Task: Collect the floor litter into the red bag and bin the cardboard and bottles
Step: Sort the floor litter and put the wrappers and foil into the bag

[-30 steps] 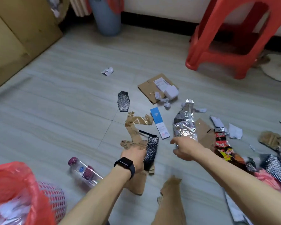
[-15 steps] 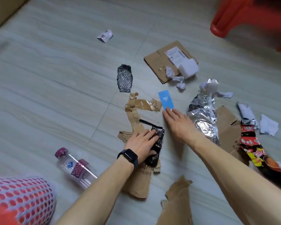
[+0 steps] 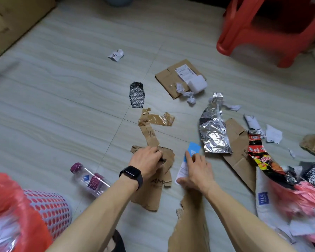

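In the head view, the blue-and-white card point(image 3: 192, 151) is pinched between the thumb and curled fingers of the right hand point(image 3: 195, 172). Its long axis runs from the white end at the palm up and slightly right to the blue end, which is pointed away from the person. The left hand point(image 3: 147, 160) is curled on the torn cardboard point(image 3: 153, 190), and a black scrap point(image 3: 163, 160) is gripped in its fingers, only a corner being seen. The bottle point(image 3: 90, 180) is laid on the floor point(image 3: 62, 110) just left of that cardboard, its purple cap pointed up-left. The red bag point(image 3: 4, 197) is seen at the lower left, in a mesh basket point(image 3: 51, 208). Half a second ago the card was lying flat near the brown tape point(image 3: 158, 119), with the right hand's fingers laid straight beside it; it has since been lifted and drawn nearer. The black scrap, then largely exposed, is now almost wholly closed in
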`<state>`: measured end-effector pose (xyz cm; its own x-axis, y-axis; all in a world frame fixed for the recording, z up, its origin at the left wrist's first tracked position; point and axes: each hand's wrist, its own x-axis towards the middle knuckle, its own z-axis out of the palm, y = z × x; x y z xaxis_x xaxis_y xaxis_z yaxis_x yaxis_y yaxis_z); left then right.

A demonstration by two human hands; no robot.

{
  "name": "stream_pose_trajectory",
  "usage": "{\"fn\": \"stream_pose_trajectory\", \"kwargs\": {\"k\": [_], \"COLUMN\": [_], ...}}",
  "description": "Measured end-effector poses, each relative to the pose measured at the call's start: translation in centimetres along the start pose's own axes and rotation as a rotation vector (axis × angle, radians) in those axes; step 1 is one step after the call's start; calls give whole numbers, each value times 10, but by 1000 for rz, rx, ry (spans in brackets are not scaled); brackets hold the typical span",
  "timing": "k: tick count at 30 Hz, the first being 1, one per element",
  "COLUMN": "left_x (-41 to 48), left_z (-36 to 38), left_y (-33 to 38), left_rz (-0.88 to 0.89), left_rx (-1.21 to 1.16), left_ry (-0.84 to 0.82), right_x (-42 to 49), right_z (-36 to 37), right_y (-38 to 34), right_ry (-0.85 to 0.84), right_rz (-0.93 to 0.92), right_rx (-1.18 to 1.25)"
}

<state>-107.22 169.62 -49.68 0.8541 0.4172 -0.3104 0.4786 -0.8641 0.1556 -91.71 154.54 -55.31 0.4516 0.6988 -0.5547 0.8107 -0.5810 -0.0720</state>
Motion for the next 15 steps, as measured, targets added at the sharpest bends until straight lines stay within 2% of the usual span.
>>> {"fn": "stream_pose_trajectory", "kwargs": {"k": [5,11,15], "left_x": [-41,-80,-92], "left_z": [-17,-39,-49], "left_y": [-12,-12,-6], "left_rz": [-87,-58,-29], "left_rx": [-82,-101,-71], "left_ry": [80,145,150], "right_x": [-41,-67,-70], "right_z": [31,32,22], "right_y": [-8,-21,-25], "right_ry": [-77,-32,-53], "right_rz": [28,52,44], "right_rx": [103,252,110]}}
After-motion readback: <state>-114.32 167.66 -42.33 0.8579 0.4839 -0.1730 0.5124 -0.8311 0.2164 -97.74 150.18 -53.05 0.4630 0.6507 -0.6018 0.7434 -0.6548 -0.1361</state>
